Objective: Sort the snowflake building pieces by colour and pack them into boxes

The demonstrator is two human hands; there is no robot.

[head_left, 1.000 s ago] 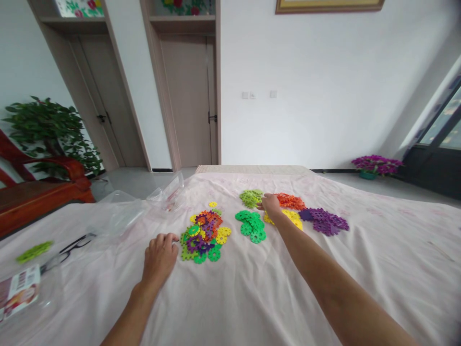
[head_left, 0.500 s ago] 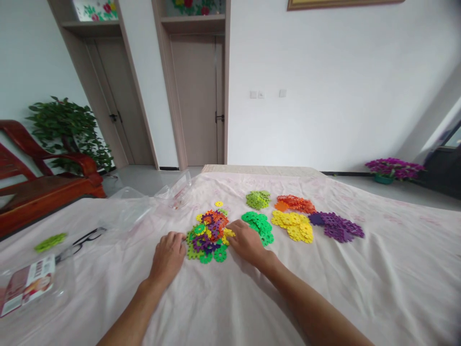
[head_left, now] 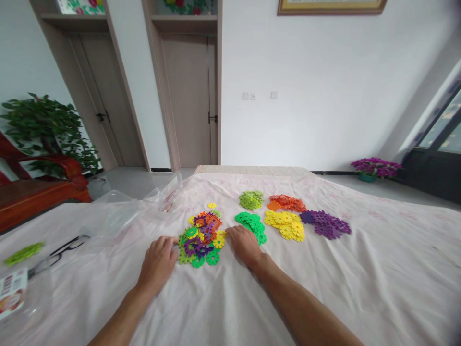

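Note:
A mixed heap of notched plastic discs and squares, in green, purple, orange and yellow, lies on the cloth between my hands. At its left side rests my left hand, its fingers loosely bent and the thumb side by the lime green pieces. My right hand is at the right side, fingers reaching out low over the cloth. Its fingertips meet the edge of a yellow disc; no grip on it shows. Close beyond that hand lies a pile of green discs.
Sorted piles lie further right: lime green, orange, yellow and purple. A lone yellow disc lies behind the heap. Clear plastic containers, glasses and lime pieces are on the left.
My right hand has drawn back slightly to the right, uncovering more of the yellow disc. My left hand stays beside the heap. The whole view has shifted a little.

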